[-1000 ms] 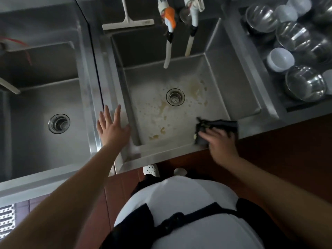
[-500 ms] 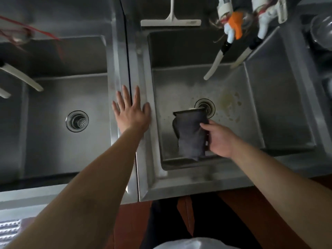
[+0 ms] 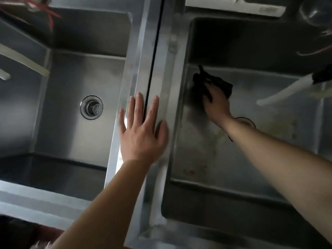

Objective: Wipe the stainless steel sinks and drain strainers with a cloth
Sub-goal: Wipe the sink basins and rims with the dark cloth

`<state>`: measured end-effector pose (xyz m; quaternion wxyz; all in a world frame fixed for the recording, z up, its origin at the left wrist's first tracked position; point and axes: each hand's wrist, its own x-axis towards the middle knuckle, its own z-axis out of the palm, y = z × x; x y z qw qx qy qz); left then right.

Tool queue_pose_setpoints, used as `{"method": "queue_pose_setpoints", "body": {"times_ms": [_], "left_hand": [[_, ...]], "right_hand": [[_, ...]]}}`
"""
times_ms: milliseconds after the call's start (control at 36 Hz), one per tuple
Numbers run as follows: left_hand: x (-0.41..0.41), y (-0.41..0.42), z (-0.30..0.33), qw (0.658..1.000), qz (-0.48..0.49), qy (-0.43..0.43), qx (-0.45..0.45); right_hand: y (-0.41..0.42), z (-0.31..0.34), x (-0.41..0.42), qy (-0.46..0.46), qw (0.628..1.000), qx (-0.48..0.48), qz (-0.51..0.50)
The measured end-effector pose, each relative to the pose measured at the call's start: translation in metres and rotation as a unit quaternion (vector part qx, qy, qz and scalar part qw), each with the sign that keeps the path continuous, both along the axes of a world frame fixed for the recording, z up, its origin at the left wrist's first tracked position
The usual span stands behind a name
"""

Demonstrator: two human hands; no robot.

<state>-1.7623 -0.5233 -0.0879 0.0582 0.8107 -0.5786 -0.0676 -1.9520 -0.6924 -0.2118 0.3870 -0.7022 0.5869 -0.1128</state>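
Observation:
Two stainless steel sinks sit side by side. My left hand (image 3: pixel 142 132) rests flat with straight, spread fingers on the steel divider (image 3: pixel 161 72) between them. My right hand (image 3: pixel 216 101) presses a dark cloth (image 3: pixel 213 81) against the floor of the right sink (image 3: pixel 206 159), at its far left corner. That basin's floor carries yellowish stains. Its drain strainer (image 3: pixel 248 121) is mostly hidden behind my right forearm. The left sink (image 3: pixel 68 78) has a round drain strainer (image 3: pixel 92 107) in full view.
A white faucet hose (image 3: pixel 287 90) hangs over the right sink's right side. A pale hose (image 3: pixel 23 60) reaches into the left sink from the left. A squeegee blade (image 3: pixel 251 7) lies on the back ledge. A steel bowl (image 3: pixel 316 9) sits at top right.
My right hand has carried the cloth from hanging near the right sink's drain down onto the basin floor at the far left. The camera has moved closer. My left hand stays on the divider.

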Motion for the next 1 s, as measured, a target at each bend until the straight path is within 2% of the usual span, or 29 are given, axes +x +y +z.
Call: {"method": "queue_pose_setpoints", "body": {"times_ms": [56, 111, 222, 417, 472, 583, 694, 806, 917, 1000], "left_hand": [[-0.001, -0.001, 0.002, 1.0, 0.003, 0.004, -0.012], [-0.001, -0.002, 0.002, 1.0, 0.003, 0.007, -0.022], [0.0, -0.001, -0.001, 0.999, 0.005, 0.013, -0.031], [0.001, -0.003, -0.002, 0.999, 0.019, 0.02, -0.036], [0.001, -0.004, -0.001, 0.999, 0.018, 0.023, -0.029], [0.001, -0.004, 0.0, 0.999, 0.02, 0.026, -0.034], [0.0, -0.004, -0.001, 0.999, 0.019, 0.03, -0.036], [0.001, -0.007, 0.002, 0.999, 0.021, 0.032, -0.024], [0.001, -0.005, 0.003, 0.999, 0.022, 0.027, -0.024], [-0.002, -0.002, 0.004, 0.999, 0.024, 0.029, -0.026]], "right_hand": [[-0.009, -0.026, 0.011, 0.133, 0.987, 0.04, 0.08], [-0.022, -0.049, 0.02, 0.207, 0.971, 0.06, 0.104], [-0.049, -0.08, 0.035, 0.254, 0.952, 0.074, 0.156], [-0.09, -0.09, 0.064, 0.315, 0.944, -0.001, 0.101], [-0.082, -0.09, 0.072, 0.309, 0.947, -0.032, 0.084], [-0.064, -0.099, 0.081, 0.223, 0.973, -0.047, 0.038], [-0.05, -0.105, 0.07, 0.202, 0.977, -0.046, 0.049], [-0.009, -0.101, 0.043, 0.216, 0.967, -0.024, 0.131], [0.071, -0.089, -0.003, 0.227, 0.939, -0.008, 0.258], [0.133, -0.082, -0.036, 0.245, 0.917, 0.007, 0.315]]}}
